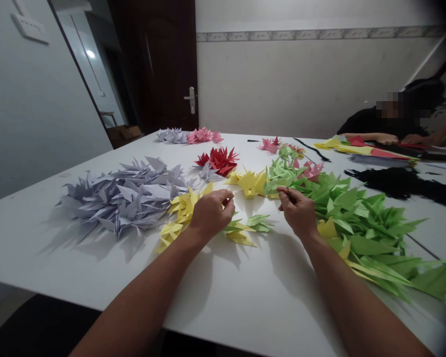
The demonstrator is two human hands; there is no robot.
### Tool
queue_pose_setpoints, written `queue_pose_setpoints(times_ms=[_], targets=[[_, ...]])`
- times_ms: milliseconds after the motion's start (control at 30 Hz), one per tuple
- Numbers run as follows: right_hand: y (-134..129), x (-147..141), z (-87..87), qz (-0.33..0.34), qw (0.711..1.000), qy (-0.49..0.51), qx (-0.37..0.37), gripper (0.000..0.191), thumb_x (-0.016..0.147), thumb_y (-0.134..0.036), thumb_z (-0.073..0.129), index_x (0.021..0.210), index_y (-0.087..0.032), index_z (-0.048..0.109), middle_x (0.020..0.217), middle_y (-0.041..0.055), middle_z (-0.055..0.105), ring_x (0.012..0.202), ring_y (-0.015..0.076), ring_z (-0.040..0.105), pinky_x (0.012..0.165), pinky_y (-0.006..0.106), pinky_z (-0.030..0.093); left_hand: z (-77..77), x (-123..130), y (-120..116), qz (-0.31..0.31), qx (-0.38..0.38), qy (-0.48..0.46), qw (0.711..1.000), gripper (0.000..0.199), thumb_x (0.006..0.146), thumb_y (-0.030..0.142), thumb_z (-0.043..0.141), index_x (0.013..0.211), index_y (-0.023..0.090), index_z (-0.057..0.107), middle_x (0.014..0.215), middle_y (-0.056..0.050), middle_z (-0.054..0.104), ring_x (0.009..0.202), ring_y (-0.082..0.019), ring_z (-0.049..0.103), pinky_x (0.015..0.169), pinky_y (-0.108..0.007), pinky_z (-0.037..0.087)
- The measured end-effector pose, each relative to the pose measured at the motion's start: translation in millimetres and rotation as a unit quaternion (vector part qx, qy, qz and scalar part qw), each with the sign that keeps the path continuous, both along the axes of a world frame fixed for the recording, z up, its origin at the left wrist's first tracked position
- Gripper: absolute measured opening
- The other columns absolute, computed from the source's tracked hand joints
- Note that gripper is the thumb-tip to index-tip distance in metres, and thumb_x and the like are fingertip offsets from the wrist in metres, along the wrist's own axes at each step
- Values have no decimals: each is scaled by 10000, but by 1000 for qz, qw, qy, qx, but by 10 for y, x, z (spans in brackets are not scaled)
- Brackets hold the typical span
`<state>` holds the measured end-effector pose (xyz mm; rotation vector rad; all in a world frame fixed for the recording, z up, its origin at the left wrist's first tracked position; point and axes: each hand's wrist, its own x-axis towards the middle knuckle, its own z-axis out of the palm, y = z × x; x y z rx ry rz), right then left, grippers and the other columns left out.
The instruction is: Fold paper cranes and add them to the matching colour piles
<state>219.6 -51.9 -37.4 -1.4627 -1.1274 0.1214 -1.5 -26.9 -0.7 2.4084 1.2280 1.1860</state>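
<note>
My left hand (213, 211) is closed in a pinch above the table, beside yellow folded paper cranes (184, 206). Whatever its fingertips hold is too small to make out. Across a short gap, my right hand (298, 212) is also pinched, with a thin dark sliver showing at the fingers that I cannot identify. It is close to a large heap of green paper cranes (357, 213). Between and below the hands lie a few loose green and yellow cranes (241, 230). More yellow cranes (251, 182) sit just beyond the fingertips.
A big pile of pale grey-lilac cranes (130, 196) covers the left of the white table (107, 282). Red cranes (219, 161) and pink cranes (202, 135) lie farther back. Black threads (401, 181) rest at right, near coloured paper (367, 148) and another person (371, 121).
</note>
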Motion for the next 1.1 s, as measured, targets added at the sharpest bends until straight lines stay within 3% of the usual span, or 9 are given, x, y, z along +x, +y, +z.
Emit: queue_pose_setpoints(times_ms=[267, 433, 567, 667, 800, 933, 1100], targets=[[-37, -85, 69, 22, 999, 1, 45, 311, 768, -374, 548, 904, -139, 701, 969, 107, 684, 555, 134, 594, 425, 249, 493, -5, 5, -3, -9, 23, -19, 1000, 243, 774, 186, 512, 972, 179, 654, 841, -44, 703, 756, -156, 643, 720, -268, 508], [-140, -332, 170, 116, 987, -39, 106, 209, 809, -321, 567, 876, -177, 703, 1015, 89, 677, 564, 119, 609, 444, 246, 503, 23, 18, -13, -46, 86, -79, 992, 294, 845, 205, 467, 1109, 170, 592, 1083, -83, 662, 1026, -175, 594, 926, -321, 460], [-226, -514, 216, 173, 974, -89, 120, 165, 830, -245, 565, 915, -197, 699, 1039, 85, 671, 740, 166, 662, 555, 280, 551, 63, 23, -60, -79, 53, -125, 988, 315, 886, 267, 435, 1158, 171, 563, 1177, -88, 626, 1109, -174, 562, 942, -315, 457], [-273, -584, 251, 188, 967, -112, 134, 164, 837, -210, 557, 922, -204, 698, 1032, 82, 677, 862, 192, 659, 630, 304, 566, 78, 21, -90, -102, -7, -156, 982, 332, 897, 294, 420, 1181, 174, 543, 1188, -92, 622, 1090, -178, 577, 902, -307, 486], [-295, -596, 279, 188, 963, -125, 144, 160, 838, -193, 556, 910, -204, 698, 1030, 81, 680, 866, 192, 660, 668, 318, 570, 70, 34, -97, -140, -67, -194, 969, 363, 854, 266, 482, 1204, 172, 512, 1158, -104, 630, 890, -152, 645, 751, -255, 536], [-291, -594, 283, 191, 963, -122, 145, 159, 846, -200, 548, 908, -200, 695, 1033, 82, 677, 841, 186, 665, 701, 336, 569, 48, 60, -79, -156, -75, -188, 967, 376, 774, 168, 544, 1149, 135, 546, 1115, -117, 639, 810, -140, 642, 673, -230, 539], [-297, -623, 303, 190, 954, -158, 167, 175, 846, -192, 542, 930, -204, 694, 1046, 94, 651, 951, 193, 631, 776, 334, 536, 4, 61, -20, -140, -57, -203, 967, 316, 758, 161, 566, 1071, 137, 601, 1012, -103, 660, 768, -136, 634, 652, -230, 537]])
